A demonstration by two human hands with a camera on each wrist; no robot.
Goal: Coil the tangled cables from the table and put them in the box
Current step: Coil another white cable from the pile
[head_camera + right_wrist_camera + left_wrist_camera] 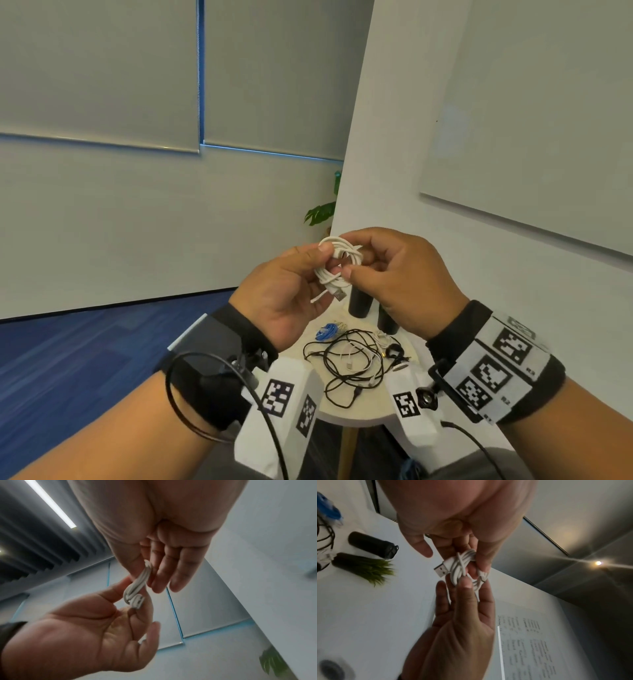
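White cable coil held in the air above the surface: left hand pinches one side, right hand the other. Risk: a slack pinch lets the springy loops unwind; USB plug dangles free. Black cables lie tangled below; no box visible.

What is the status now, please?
Both hands, left hand and right hand, pinch white cable, coiled. Tangled cables on table. Box unseen.

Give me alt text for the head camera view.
Two hands hold a coiled white USB cable above a small round table, the left hand and right hand pinching it. Tangled black cables and a blue cable bundle lie below.
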